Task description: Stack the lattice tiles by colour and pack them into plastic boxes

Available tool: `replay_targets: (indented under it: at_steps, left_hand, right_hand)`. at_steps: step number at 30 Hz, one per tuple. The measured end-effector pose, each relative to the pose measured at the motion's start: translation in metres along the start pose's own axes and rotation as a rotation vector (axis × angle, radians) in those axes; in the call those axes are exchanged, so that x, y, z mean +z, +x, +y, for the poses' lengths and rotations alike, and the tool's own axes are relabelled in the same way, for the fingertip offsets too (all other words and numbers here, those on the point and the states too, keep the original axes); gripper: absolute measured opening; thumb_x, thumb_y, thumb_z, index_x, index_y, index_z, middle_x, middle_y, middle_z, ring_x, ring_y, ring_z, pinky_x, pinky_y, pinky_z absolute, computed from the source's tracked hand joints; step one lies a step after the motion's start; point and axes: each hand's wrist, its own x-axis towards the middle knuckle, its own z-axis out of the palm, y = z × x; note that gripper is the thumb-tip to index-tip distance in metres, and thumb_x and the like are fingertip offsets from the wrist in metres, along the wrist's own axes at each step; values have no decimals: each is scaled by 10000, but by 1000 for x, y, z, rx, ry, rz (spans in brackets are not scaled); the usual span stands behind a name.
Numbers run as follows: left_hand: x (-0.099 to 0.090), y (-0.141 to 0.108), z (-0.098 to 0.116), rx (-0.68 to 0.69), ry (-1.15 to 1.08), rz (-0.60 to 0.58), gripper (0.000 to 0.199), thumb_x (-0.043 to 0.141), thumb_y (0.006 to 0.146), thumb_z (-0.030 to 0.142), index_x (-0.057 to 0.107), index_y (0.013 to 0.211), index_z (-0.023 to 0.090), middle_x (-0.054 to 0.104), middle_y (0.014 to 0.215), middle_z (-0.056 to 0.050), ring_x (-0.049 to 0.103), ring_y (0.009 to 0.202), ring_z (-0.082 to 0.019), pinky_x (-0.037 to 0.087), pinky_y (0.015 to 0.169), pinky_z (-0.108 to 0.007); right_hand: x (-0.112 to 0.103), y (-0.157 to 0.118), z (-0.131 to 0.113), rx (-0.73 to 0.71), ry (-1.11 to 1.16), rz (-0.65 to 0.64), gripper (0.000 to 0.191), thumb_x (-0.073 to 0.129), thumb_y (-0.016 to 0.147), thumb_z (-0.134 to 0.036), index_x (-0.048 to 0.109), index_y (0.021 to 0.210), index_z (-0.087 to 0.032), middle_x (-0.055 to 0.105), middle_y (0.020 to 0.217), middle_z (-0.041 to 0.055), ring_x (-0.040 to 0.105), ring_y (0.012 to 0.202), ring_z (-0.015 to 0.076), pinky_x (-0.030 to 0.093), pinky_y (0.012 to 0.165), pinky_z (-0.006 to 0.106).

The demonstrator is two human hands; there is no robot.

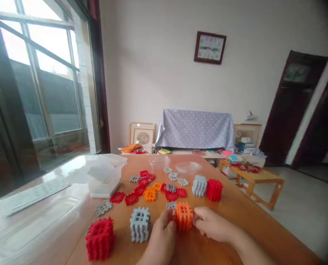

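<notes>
Left hand grips the orange block at near centre, apparently steadying it; right hand curls at its right side, grip indeterminable. Near left, grey block and red block stand upright, leaving working room. Farther, loose orange pieces lie flat, perhaps for easy picking.

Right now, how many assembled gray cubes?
2: near gray cube, just left of the left hand; far gray cube, beside the far red cube. Loose gray pieces excluded.
</notes>
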Motion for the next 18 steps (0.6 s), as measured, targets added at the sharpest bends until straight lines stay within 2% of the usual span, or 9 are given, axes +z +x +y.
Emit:
replay_targets:
  at_steps: [4,9,15,18]
  left_hand:
    - [1,-6,5,-4,-21,-34,635,506,723,186,620,1338,72,650,1401,-132,495,1397,-314,362,1178,-365]
    - [5,-10,15,48,-30,-123,549,483,740,166,690,1247,121,731,1267,-66,604,1250,-287,400,1137,-347]
    - [7,-12,17,60,67,-91,550,474,736,138,688,1241,91,757,1174,-81,634,1168,-284,404,1127,-353]
    - [6,-9,9,19,91,-41,576,498,756,161,652,1305,90,724,1271,-105,588,1270,-300,346,1181,-377]
  right_hand:
    - [5,-1,-7,-34,17,-15,83,490,855,-204,570,852,-181,530,683,-42,507,589,92,343,486,158]
    - [7,-1,-13,-27,-9,16,100,499,840,-202,592,871,-183,565,684,-37,518,581,95,341,480,165]
    - [2,1,-10,-1,-51,31,104,483,843,-203,587,842,-193,561,644,-47,507,554,98,341,489,183]
    - [-11,3,-6,4,-141,148,107,477,859,-219,563,796,-201,539,611,-49,500,559,108,319,499,202]
